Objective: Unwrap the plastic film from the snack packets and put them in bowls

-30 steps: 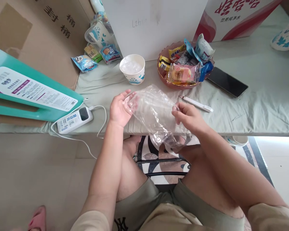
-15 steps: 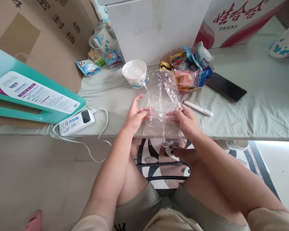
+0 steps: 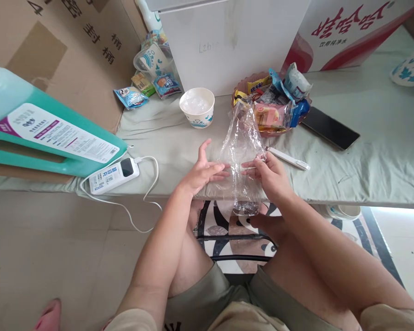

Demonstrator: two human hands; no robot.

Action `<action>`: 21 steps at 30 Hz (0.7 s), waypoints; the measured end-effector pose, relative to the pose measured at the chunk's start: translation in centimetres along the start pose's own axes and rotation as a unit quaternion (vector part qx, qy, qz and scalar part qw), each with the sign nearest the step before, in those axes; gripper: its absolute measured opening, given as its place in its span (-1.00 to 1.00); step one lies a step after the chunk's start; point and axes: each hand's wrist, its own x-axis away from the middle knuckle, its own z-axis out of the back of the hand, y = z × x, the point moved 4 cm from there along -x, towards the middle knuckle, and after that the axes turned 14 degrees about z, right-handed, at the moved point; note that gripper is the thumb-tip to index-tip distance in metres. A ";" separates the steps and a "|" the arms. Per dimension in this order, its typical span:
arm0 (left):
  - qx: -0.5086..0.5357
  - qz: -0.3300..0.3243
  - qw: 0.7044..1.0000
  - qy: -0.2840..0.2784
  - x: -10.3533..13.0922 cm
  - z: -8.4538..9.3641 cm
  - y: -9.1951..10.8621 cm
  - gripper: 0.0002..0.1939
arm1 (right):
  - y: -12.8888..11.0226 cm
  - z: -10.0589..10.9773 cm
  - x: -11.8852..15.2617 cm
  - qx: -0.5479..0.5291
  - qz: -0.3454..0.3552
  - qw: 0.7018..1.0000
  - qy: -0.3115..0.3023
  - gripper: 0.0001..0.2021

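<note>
Clear plastic bag [image 3: 239,149] was btwn hands, over table [image 3: 348,179] front edge; prob. v. light, limp, slippery, easily torn. R hand [image 3: 273,178] pinched its R side; L hand [image 3: 200,176] had fingers spread, tips at bag. Side edges seemed best hold.

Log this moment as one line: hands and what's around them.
left hand: spread, at clear plastic | right hand: holding clear plastic | beyond: paper cup, snack bowl | beside bowl: black phone

Soft light, glints on plastic [image 3: 239,147]
</note>
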 end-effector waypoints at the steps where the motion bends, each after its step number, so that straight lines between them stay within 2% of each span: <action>1: 0.001 -0.005 1.000 0.003 0.0 0.0 0.0 0.16 | 0.0 0.0 0.0 0.002 0.001 1.000 -0.001 -0.64; 3: 0.006 -0.030 0.999 0.024 -0.1 0.2 0.2 -0.04 | -0.1 0.1 0.1 0.003 0.002 1.000 -0.002 -0.64; 6: 0.036 -0.089 0.992 0.076 -0.2 0.7 0.7 -0.47 | -0.1 0.2 0.1 -0.006 0.007 1.000 0.008 -0.65; 7: 0.049 -0.107 0.989 0.091 -0.2 0.8 0.8 -0.56 | -0.1 0.2 0.1 -0.009 0.010 1.000 0.011 -0.66; 9: 0.073 -0.136 0.982 0.109 -0.1 1.1 1.1 -0.62 | -0.1 0.3 0.0 -0.012 0.019 1.000 0.017 -0.67; 12: 0.088 -0.144 0.981 0.091 0.1 1.2 1.3 -0.54 | -0.1 0.4 -0.1 -0.015 0.033 0.999 0.024 -0.63; 15: 0.065 -0.090 0.993 0.030 0.2 0.6 1.1 -0.26 | -0.1 0.4 0.0 -0.007 0.049 0.999 0.021 -0.53; 18: 0.024 -0.025 0.999 -0.006 0.2 0.0 0.8 -0.01 | -0.5 0.5 0.2 0.020 0.078 0.997 0.005 -0.25; 21: 0.008 0.006 1.000 -0.011 0.1 -0.2 0.5 0.02 | -1.0 0.4 0.5 0.031 0.110 0.993 -0.020 -0.06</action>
